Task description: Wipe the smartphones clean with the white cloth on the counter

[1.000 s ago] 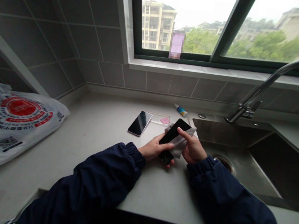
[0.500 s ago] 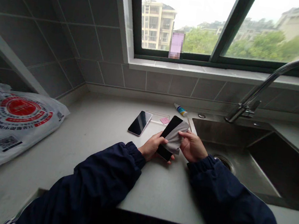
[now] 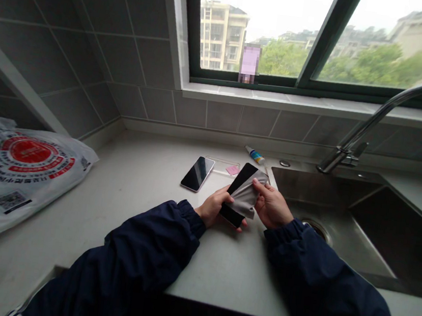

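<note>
Clasping a black phone (image 3: 243,177) aslant above the pale counter (image 3: 150,212) in a curled left hand (image 3: 212,206), with thumb on top and fingertips under its near end, while pinching in the right hand (image 3: 273,206) a grey cloth (image 3: 245,197) draped across the phone's middle.

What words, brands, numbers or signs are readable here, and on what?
Plastic bag: printed characters, too blurred to quote; also a QR code.
Tube: label too small to read.
Pink slip: any writing too small.
Pixelated lilac patch: unreadable.
Grey cloth, black device, flat-lying phone: none visible.
</note>
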`<state>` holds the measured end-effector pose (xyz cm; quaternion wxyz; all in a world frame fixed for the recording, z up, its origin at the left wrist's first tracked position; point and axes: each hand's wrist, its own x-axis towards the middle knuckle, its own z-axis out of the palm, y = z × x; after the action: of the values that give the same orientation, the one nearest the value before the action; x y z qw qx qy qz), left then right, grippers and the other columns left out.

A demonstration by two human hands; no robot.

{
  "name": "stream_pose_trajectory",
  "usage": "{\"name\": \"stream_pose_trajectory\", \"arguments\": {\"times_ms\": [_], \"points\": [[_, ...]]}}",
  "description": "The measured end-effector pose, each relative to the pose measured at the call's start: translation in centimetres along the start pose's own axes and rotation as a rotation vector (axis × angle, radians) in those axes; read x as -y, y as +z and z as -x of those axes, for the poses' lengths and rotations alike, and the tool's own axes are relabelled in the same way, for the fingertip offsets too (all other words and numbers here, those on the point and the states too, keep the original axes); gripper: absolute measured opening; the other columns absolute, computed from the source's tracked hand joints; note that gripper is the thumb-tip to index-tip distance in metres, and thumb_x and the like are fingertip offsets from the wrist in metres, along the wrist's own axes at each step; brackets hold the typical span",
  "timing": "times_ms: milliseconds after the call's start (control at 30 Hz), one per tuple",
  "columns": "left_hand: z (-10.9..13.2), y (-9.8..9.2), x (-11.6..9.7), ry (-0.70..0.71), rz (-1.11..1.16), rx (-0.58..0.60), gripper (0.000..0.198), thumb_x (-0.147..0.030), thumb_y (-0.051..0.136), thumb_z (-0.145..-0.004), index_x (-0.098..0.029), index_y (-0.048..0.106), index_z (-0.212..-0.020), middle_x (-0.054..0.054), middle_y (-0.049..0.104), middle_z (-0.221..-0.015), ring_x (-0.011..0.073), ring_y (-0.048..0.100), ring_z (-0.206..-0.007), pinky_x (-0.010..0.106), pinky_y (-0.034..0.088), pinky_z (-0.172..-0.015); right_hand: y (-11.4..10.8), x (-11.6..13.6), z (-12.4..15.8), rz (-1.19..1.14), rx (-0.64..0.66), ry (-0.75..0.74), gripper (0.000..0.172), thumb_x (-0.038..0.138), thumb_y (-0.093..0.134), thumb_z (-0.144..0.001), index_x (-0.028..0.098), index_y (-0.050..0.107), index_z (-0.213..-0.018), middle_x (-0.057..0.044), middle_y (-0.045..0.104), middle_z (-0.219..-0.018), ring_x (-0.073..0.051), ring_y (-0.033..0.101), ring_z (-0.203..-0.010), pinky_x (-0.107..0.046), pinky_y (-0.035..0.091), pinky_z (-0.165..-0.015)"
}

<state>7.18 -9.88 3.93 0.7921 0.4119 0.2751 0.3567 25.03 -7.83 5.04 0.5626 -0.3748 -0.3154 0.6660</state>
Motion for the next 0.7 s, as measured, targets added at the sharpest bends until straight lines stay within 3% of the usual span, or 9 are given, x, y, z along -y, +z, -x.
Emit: {"name": "stream_pose_trajectory", "arguments": {"times_ms": [133, 233, 333, 467, 533, 700], "points": [[0.0, -0.24, 0.06, 0.008, 0.016, 0.031, 0.064, -0.027, 0.057, -0.074, -0.02, 0.046, -0.136, 0.009, 0.068, -0.094, 0.0316, 0.073, -0.069, 0.048, 0.06, -0.059, 0.13, 0.04, 0.07, 0.004, 0.006, -0.008, 0.027, 0.028, 0.093, -0.071, 0.019, 0.076, -0.09, -0.001, 0.079, -0.084, -0.014, 0.073, -0.07, -0.022, 0.061, -0.065], [0.0, -0.23, 0.04, 0.013, -0.001, 0.044, 0.062, -0.037, 0.062, -0.082, -0.021, 0.044, -0.139, 0.011, 0.069, -0.095, 0.0306, 0.073, -0.069, 0.046, 0.06, -0.058, 0.13, 0.03, 0.13, 0.018, 0.021, -0.021, 0.033, 0.028, 0.095, -0.066, 0.019, 0.077, -0.092, -0.003, 0.08, -0.089, -0.015, 0.074, -0.076, -0.023, 0.062, -0.07], [-0.05, -0.02, 0.1, 0.01, -0.039, 0.01, 0.062, -0.05, 0.064, -0.089, -0.021, 0.044, -0.14, 0.011, 0.07, -0.097, 0.0282, 0.073, -0.068, 0.044, 0.06, -0.056, 0.22, -0.03, 0.19, 0.03, 0.032, -0.026, 0.04, 0.028, 0.098, -0.061, 0.018, 0.078, -0.094, -0.004, 0.081, -0.094, -0.016, 0.075, -0.081, -0.024, 0.061, -0.076], [-0.23, 0.11, 0.46, 0.028, -0.098, -0.045, 0.066, -0.049, 0.071, -0.087, -0.021, 0.045, -0.141, 0.011, 0.071, -0.094, 0.0268, 0.073, -0.065, 0.042, 0.061, -0.054, 0.37, -0.09, 0.21, 0.047, 0.024, -0.048, 0.042, 0.026, 0.099, -0.057, 0.018, 0.077, -0.092, -0.003, 0.082, -0.092, -0.017, 0.076, -0.082, -0.025, 0.06, -0.078], [-0.28, 0.07, 0.6, 0.031, -0.094, -0.045, 0.067, -0.047, 0.072, -0.086, -0.021, 0.044, -0.141, 0.01, 0.071, -0.094, 0.0272, 0.073, -0.065, 0.043, 0.061, -0.055, 0.34, -0.03, 0.21, 0.057, 0.027, -0.046, 0.04, 0.026, 0.098, -0.059, 0.018, 0.076, -0.091, -0.003, 0.081, -0.09, -0.017, 0.076, -0.08, -0.026, 0.06, -0.077], [-0.22, 0.01, 0.51, 0.022, -0.073, -0.023, 0.066, -0.044, 0.071, -0.086, -0.02, 0.043, -0.141, 0.01, 0.072, -0.093, 0.0278, 0.074, -0.065, 0.043, 0.061, -0.055, 0.17, 0.39, 0.22, 0.01, -0.019, 0.037, 0.019, 0.032, 0.078, -0.083, 0.018, 0.074, -0.096, -0.005, 0.081, -0.087, -0.018, 0.076, -0.075, -0.026, 0.06, -0.069]]}}
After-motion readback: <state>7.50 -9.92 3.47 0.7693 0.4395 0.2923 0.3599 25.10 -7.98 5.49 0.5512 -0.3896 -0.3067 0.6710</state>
